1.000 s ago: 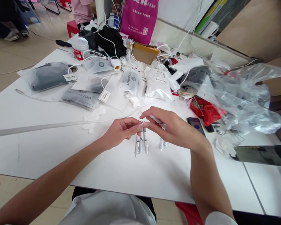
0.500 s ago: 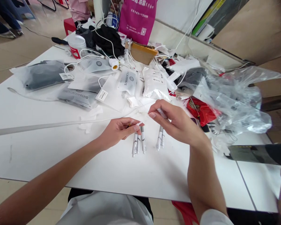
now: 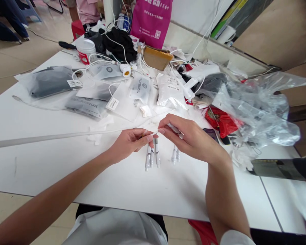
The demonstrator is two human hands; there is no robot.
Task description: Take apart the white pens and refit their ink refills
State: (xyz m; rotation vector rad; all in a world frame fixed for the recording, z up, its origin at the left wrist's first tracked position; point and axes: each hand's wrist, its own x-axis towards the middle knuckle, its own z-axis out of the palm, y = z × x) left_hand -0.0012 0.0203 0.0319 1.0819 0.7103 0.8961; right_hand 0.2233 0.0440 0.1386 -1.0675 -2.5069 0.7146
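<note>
My left hand (image 3: 134,141) is closed, its thumb and fingers pinching a thin white stick-like piece (image 3: 155,133) that points right. My right hand (image 3: 185,136) is curled at the same height, thumb and forefinger tips meeting at the end of that piece. Inside its curled fingers a silver-white, pen-like piece (image 3: 174,128) shows in part. Below and between the hands, several white-and-silver pens (image 3: 157,154) in clear wrap lie on the white table, one group nearer the left hand. A second, smaller group of pens (image 3: 174,156) lies under the right hand, upper ends hidden.
A white cable (image 3: 66,135) crosses from the left toward my left hand. Frosted packages (image 3: 85,106), a white pouch (image 3: 170,92) and a cardboard box (image 3: 156,58) crowd the back. Clear plastic bags (image 3: 265,112), a red bag (image 3: 221,120) and a dark phone (image 3: 210,134) are right.
My right hand has moved left and slightly down, so its fingertips now meet the white piece in my left hand. The left hand has barely moved. The whole view has shifted slightly.
</note>
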